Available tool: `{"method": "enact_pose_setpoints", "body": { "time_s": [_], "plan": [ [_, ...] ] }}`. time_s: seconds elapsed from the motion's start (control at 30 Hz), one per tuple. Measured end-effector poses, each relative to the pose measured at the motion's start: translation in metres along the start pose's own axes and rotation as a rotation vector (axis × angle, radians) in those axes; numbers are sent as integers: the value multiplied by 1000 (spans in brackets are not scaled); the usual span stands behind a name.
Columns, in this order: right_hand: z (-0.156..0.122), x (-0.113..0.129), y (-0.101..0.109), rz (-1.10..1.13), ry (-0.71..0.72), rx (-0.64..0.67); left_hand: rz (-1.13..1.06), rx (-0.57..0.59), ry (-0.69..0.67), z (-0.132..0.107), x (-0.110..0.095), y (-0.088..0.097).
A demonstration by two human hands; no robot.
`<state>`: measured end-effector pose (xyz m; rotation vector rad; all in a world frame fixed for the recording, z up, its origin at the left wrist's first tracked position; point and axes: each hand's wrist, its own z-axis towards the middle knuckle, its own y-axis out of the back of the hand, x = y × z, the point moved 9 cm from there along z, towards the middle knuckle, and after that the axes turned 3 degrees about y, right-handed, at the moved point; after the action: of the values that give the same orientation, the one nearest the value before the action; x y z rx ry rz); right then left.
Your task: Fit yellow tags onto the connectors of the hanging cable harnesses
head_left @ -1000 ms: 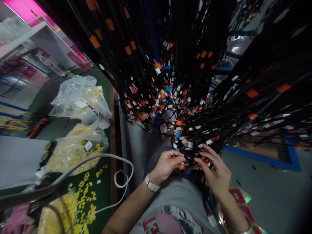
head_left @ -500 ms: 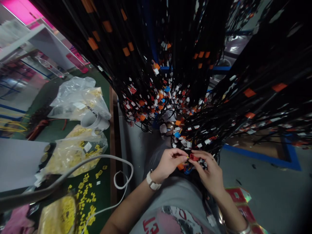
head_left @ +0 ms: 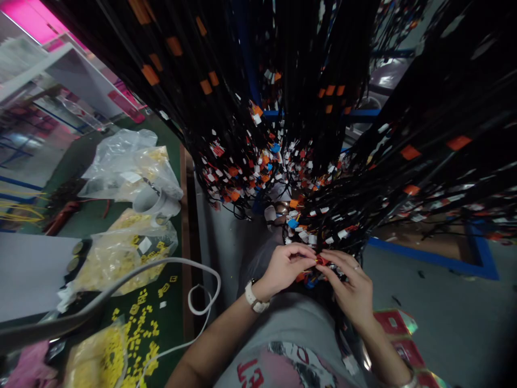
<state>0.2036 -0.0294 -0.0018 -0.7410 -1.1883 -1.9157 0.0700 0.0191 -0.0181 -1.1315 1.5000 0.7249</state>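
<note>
A small red connector (head_left: 322, 260) sits between the fingertips of my right hand (head_left: 350, 285), which is closed on it. My left hand (head_left: 285, 269), with a white watch at the wrist, pinches a tiny yellow piece (head_left: 316, 261) against the connector's left end. How far the yellow piece goes into the connector is hidden by my fingers. Just beyond my hands hang black cable bundles (head_left: 335, 207) ending in white, orange and blue connectors. A blue connector (head_left: 310, 282) shows below my fingers.
To the left, a green-topped table (head_left: 172, 318) carries scattered yellow clips (head_left: 141, 328), clear plastic bags (head_left: 121, 253) of yellow pieces and a white cup (head_left: 155, 202). A grey cable (head_left: 205, 264) loops over its edge. A blue frame (head_left: 436, 257) stands at right.
My left hand has moved slightly right, bringing the yellow piece up to the red connector. The right fingers have closed further over the connector.
</note>
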Motion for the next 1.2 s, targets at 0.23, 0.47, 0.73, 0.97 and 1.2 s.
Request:
{"method": "enact_pose_setpoints", "body": {
  "time_s": [0.23,0.47,0.73,0.97,1.2],
  "plan": [
    [0,-3,2,12,-33,-10,8,-1,18,2,4,-3],
    [4,-1,3,25,4,20,61,42,-9,3,1,-4],
    [7,-1,6,37,-8,10,40,-18,-25,1,2,-6],
    [6,-1,5,93,6,18,-279,88,308,-1,34,-13],
    [5,-1,7,94,3,1,-701,276,473,-9,46,-43]
  ]
}}
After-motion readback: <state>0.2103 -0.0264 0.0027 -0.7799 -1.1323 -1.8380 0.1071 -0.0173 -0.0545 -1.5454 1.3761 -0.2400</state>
